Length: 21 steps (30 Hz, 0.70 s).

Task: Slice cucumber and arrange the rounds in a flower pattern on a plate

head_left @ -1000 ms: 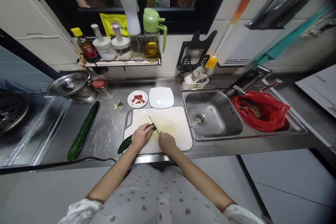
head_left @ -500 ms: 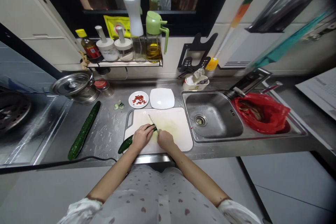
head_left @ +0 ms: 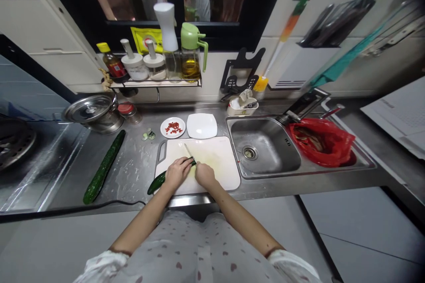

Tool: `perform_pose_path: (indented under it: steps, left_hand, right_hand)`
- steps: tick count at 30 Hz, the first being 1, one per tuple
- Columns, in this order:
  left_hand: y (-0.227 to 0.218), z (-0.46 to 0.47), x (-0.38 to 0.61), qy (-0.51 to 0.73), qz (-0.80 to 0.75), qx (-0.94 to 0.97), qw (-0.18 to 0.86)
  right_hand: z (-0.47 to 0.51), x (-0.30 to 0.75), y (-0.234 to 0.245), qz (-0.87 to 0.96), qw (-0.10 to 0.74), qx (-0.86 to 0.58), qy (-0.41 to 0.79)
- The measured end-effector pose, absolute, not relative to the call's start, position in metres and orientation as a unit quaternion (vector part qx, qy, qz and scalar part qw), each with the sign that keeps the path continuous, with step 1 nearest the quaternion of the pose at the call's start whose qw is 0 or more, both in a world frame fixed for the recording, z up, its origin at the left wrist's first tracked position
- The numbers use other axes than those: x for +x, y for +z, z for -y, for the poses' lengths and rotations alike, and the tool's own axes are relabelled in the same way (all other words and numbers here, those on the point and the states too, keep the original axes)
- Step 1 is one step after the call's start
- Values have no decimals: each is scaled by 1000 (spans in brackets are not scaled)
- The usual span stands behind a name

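A dark green cucumber (head_left: pixel 156 183) lies slantwise on the white cutting board (head_left: pixel 226 154), its lower left end near the board's edge. Over its middle, my left hand (head_left: pixel 177 172) is closed with the fingers pressing it down. My right hand (head_left: pixel 205 175) is wrapped round the handle of a knife (head_left: pixel 190 151), whose thin blade points up and left across the cucumber's right end. The handle is hidden in my fist. Behind the board are a small plate with chopped red pieces (head_left: pixel 173 128) and a white square plate (head_left: pixel 202 126).
A second cucumber (head_left: pixel 104 168) lies left on the counter, near several cut green scraps (head_left: pixel 148 134). The sink (head_left: pixel 265 141) is at right, with a red plastic bag (head_left: pixel 322 141) beside it. A shelf of bottles and jars (head_left: pixel 156 83) hangs behind; a steel pot (head_left: pixel 91 112) stands back left.
The camera view has shifted slightly. My left hand still presses the cucumber and my right hand still holds the knife at its right end, with little visible movement.
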<state>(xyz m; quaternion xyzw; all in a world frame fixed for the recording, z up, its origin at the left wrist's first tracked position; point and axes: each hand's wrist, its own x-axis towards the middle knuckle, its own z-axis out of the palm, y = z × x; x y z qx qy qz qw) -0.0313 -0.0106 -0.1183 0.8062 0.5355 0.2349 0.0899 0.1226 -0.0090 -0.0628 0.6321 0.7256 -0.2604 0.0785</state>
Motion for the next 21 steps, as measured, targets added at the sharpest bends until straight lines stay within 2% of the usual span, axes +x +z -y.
perform_pose_path:
  steps: [21]
  left_hand:
    - [-114,10,-29,232,-543,801,102]
  right_hand:
    - [29,134,-63,-713,107,644,-256]
